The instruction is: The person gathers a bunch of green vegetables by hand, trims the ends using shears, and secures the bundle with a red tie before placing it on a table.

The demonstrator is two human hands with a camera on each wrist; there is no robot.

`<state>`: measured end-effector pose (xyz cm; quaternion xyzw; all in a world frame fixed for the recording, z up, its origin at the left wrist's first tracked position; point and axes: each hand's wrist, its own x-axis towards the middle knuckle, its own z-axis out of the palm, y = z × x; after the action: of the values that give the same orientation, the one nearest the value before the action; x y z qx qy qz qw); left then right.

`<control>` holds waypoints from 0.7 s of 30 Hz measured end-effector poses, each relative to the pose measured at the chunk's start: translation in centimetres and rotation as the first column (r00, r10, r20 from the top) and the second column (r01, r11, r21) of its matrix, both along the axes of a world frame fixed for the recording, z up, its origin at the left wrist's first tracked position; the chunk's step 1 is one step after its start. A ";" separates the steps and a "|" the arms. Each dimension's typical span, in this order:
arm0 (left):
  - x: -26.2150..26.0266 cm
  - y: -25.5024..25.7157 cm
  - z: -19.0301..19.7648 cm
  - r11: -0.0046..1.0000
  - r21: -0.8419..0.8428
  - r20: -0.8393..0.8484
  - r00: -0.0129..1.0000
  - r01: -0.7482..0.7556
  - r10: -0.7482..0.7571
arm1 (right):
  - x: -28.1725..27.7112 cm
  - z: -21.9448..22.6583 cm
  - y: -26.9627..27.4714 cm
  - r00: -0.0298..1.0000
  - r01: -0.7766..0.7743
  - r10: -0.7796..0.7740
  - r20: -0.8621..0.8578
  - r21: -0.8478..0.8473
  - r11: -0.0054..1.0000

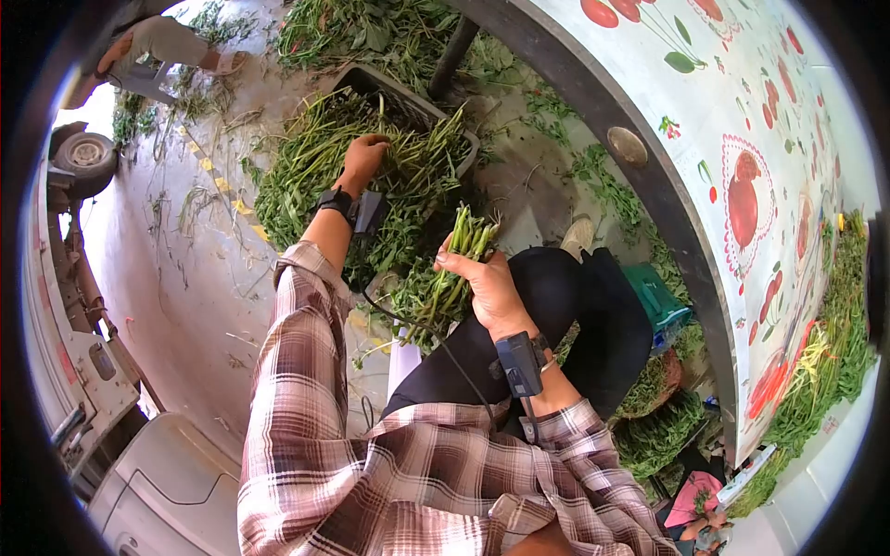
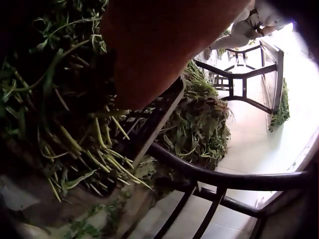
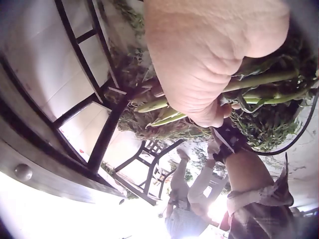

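My right hand [image 1: 491,287] grips a bunch of leafy greens [image 1: 475,236] above my lap, thumb across the stems. Its cut ends point away from me and the leaves hang down towards my knee. In the right wrist view, pale green stems [image 3: 167,115] stick out past the hand. My left hand [image 1: 364,159] is over the heaped greens [image 1: 306,176] in a dark plastic crate [image 1: 394,93], at the long stems. Its fingertips are hidden in both the head and left wrist views, so I cannot tell whether they pinch a stem.
At the right stands a table with a fruit-patterned cover [image 1: 742,120] and dark edge. More greens [image 1: 362,32] lie on the floor beyond the crate. A green container [image 1: 654,296] is under the table. A vehicle wheel [image 1: 83,162] shows at left, and another person sits at upper left.
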<state>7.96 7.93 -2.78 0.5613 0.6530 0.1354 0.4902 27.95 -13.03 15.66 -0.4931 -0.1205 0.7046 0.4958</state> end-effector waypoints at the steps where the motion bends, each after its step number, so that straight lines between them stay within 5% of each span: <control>1: -0.1 -0.3 0.2 0.993 -0.009 0.105 0.987 -0.118 0.118 | 0.0 -0.1 0.0 1.000 0.001 -0.001 0.000 -0.001 1.000; 6: -1.3 -2.5 2.4 0.913 0.205 0.249 0.921 -0.351 0.299 | -0.2 -0.3 -0.1 1.000 -0.018 0.018 0.002 0.023 1.000; 8: -1.8 -3.4 4.3 0.835 0.174 0.483 0.784 -0.522 0.390 | -0.3 -0.3 -0.1 1.000 -0.016 0.016 -0.002 0.028 0.999; 10: -2.8 -4.5 6.4 0.847 0.104 0.503 0.762 -0.521 0.407 | -0.4 -0.3 -0.1 1.000 -0.016 0.016 -0.007 0.035 0.999; 13: -3.8 -5.5 9.2 0.796 -0.119 0.677 0.538 -0.593 0.502 | -0.3 -0.3 -0.1 1.000 -0.011 0.011 -0.010 0.037 0.999; 16: -4.7 -6.0 11.3 0.777 -0.088 0.802 0.419 -0.623 0.426 | -0.3 -0.4 -0.1 1.000 -0.002 0.002 0.000 0.059 0.998; 20: -5.8 -7.1 14.9 0.799 -0.069 0.834 0.405 -0.597 0.374 | -0.1 -0.1 -0.1 0.999 0.021 -0.023 0.025 0.084 0.996; 21: -5.7 -7.6 15.6 0.800 -0.023 0.769 0.501 -0.600 0.398 | 0.0 -0.1 -0.2 0.999 0.028 -0.032 0.041 0.087 0.996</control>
<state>2.29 0.38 12.84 0.2970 0.5073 0.5678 0.5763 27.92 -13.18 15.51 -0.4879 -0.1540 0.6806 0.5245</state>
